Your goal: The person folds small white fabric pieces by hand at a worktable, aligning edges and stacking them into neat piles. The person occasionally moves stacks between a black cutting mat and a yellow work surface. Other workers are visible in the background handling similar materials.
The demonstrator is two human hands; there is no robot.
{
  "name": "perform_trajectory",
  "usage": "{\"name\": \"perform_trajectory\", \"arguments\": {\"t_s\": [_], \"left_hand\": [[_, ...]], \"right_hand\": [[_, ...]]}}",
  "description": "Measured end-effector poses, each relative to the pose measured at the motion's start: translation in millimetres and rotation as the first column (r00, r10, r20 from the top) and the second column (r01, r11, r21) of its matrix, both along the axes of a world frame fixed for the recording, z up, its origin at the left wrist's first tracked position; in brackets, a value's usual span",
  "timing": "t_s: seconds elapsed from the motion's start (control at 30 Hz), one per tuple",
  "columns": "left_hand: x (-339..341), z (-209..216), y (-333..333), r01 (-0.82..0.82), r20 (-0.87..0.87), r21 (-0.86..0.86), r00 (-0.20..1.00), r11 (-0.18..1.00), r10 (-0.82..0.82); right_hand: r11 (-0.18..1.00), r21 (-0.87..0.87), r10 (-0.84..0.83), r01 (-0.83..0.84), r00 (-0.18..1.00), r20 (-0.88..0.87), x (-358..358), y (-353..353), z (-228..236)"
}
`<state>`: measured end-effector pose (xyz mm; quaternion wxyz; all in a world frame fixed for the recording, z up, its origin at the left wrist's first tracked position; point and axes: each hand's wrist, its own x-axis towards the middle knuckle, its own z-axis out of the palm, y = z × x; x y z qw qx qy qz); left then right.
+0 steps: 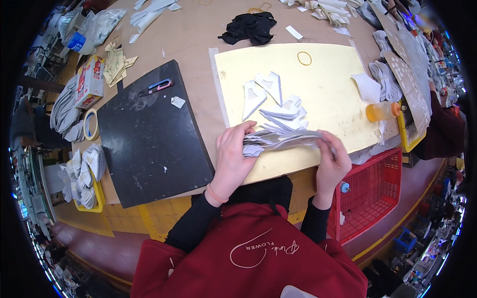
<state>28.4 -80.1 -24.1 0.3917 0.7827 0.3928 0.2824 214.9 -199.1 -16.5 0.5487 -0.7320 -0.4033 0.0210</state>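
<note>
Between my two hands is a stack of thin grey-white cut pieces, held over the near edge of a pale yellow sheet. My left hand grips the stack's left end, with its fingers closed over the layers. At the right end, my right hand pinches the pieces between thumb and fingers. Just beyond lie several more small stacks of white cut pieces, some fanned out. A thin yellow rubber band rests farther back on the sheet.
On the left is a black board with a utility knife. Tape and a box stand beyond it. Black cloth lies at the back. On the right are a bottle of orange liquid and a red basket.
</note>
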Motion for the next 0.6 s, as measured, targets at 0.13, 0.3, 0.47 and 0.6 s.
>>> {"name": "perform_trajectory", "arguments": {"t_s": [0.13,0.3,0.47,0.6], "left_hand": [[-3.5,-3.8,1.3,0.098,-0.079,0.056,0.993,0.994,-0.093],[3.3,2.8,-2.8,0.006,-0.03,0.282,1.0,0.959,0.002],[0.4,-11.8,-2.8,-0.011,0.103,0.087,0.995,0.996,0.002],[6.3,2.2,1.2,0.035,0.059,0.023,0.998,0.999,-0.036]], "right_hand": [[0.955,0.14,-0.231,0.262,0.951,-0.204,2.6,14.2,4.0],[0.96,0.0,0.281,-0.281,0.959,0.027,-16.7,41.5,2.8],[0.848,-0.068,0.523,-0.526,0.851,-0.049,-36.2,46.3,-4.4],[0.928,0.1,0.36,-0.359,0.933,0.007,-37.1,12.5,-12.9]]}}
